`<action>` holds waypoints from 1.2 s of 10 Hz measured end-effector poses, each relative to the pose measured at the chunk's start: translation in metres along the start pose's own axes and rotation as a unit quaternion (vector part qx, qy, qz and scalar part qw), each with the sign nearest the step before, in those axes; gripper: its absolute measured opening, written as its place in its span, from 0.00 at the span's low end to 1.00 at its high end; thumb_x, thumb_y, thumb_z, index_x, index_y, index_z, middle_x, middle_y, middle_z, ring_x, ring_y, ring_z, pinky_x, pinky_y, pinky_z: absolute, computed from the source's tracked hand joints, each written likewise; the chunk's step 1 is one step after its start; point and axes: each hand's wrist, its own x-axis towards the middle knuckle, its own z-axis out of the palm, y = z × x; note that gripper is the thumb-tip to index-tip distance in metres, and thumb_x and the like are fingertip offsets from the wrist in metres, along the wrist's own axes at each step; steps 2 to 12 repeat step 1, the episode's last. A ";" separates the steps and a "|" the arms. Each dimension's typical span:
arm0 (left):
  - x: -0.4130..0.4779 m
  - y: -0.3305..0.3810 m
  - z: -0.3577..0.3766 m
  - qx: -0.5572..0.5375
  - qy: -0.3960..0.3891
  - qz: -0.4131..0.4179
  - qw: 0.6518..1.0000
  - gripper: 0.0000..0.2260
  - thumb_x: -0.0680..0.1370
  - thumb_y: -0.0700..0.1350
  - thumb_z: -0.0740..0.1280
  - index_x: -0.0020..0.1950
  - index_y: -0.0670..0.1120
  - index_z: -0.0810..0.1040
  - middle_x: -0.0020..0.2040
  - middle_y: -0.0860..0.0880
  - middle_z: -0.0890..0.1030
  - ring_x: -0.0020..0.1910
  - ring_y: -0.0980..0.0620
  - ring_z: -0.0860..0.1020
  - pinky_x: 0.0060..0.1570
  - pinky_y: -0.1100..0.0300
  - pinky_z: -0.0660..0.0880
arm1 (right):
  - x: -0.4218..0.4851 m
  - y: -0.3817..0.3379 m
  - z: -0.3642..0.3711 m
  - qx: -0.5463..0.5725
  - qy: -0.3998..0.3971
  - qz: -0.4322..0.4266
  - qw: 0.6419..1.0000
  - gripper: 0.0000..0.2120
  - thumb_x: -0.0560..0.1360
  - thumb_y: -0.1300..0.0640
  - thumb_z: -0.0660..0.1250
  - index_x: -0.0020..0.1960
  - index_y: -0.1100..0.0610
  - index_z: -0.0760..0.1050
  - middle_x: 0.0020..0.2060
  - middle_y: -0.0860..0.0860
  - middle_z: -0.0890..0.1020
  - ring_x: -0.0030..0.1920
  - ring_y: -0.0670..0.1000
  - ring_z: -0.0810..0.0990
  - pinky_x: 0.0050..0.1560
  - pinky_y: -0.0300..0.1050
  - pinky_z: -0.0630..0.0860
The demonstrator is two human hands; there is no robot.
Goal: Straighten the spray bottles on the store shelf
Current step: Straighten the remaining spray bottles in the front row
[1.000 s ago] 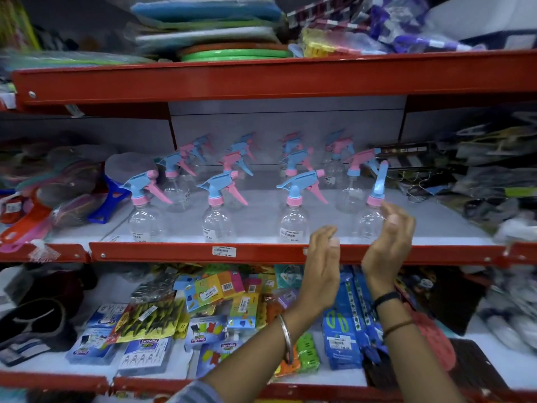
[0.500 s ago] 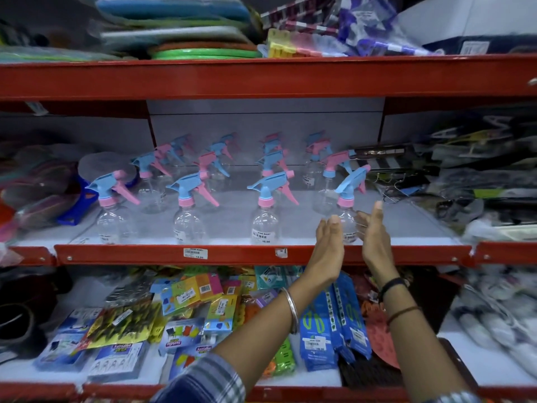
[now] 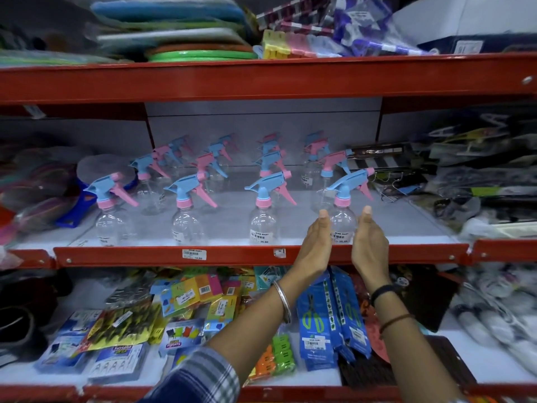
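Observation:
Clear spray bottles with blue-and-pink trigger heads stand in rows on the grey middle shelf [image 3: 290,216]. The front row holds several, among them a left one [image 3: 109,222] and two middle ones [image 3: 186,222] [image 3: 263,219]. Their nozzles point left. My left hand [image 3: 316,245] and my right hand [image 3: 369,242] flank the front-right bottle [image 3: 343,225], palms facing each other with fingers straight. That bottle stands upright, its nozzle pointing left like the others. I cannot tell whether the palms touch it. More bottles [image 3: 270,161] stand behind, less evenly lined.
The shelf's red front rail [image 3: 145,255] runs just under my hands, and a red beam [image 3: 261,80] hangs overhead. Metal hooks and packaged goods [image 3: 392,181] crowd the right of the bottles, bagged items [image 3: 37,193] the left. Colourful packets [image 3: 189,298] and blue scissor packs [image 3: 328,315] fill the lower shelf.
The front-right bottle's head has turned from facing me to pointing left like its neighbours. Both hands have closed in to either side of it. The view has shifted right.

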 end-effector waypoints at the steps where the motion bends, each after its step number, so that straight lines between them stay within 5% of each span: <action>1: -0.020 0.000 -0.008 0.012 0.049 0.044 0.998 0.29 0.78 0.62 0.44 0.75 0.49 0.57 0.76 0.52 0.60 0.71 0.62 0.58 0.71 0.64 0.53 | -0.014 -0.003 0.001 -0.127 0.083 -0.071 0.986 0.36 0.74 0.33 0.43 0.63 0.59 0.69 0.62 0.60 0.73 0.59 0.61 0.73 0.52 0.52 0.70; 12: -0.020 0.000 -0.008 0.012 0.049 0.044 0.998 0.29 0.78 0.62 0.44 0.75 0.49 0.57 0.76 0.52 0.60 0.71 0.62 0.58 0.71 0.64 0.53 | -0.014 -0.003 0.001 -0.127 0.083 -0.071 0.986 0.36 0.74 0.33 0.43 0.63 0.59 0.69 0.62 0.60 0.73 0.59 0.61 0.73 0.52 0.52 0.70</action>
